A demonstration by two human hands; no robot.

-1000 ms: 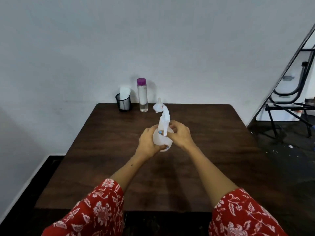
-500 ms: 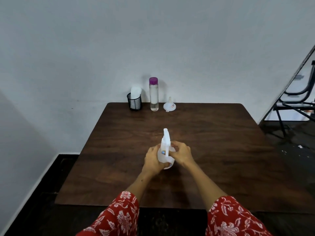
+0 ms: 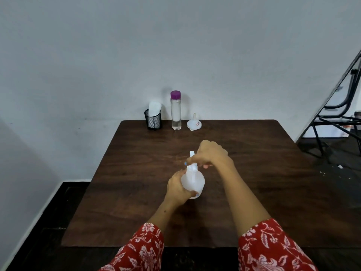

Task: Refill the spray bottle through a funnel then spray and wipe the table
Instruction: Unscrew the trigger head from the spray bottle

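A white translucent spray bottle [image 3: 193,181] stands near the middle of the dark wooden table [image 3: 136,192]. My left hand [image 3: 176,187] wraps around its round body from the left. My right hand [image 3: 210,154] grips the white spray head at the top of the bottle. At the table's far edge stand a clear bottle with a purple cap [image 3: 175,110] and, to its right, a small white funnel [image 3: 194,123] with its spout pointing up. A white cloth [image 3: 154,108] sticks out of a black mesh cup [image 3: 153,120] at the far left.
A white wall runs right behind the table's far edge. Black metal chair frames [image 3: 336,114] stand on the dark floor to the right. My red floral sleeves [image 3: 269,249] hang over the table's near edge.
My right hand has risen from the bottle's neck to its spray head. The bottle sits closer to me and lower in the view, and the camera has tilted.
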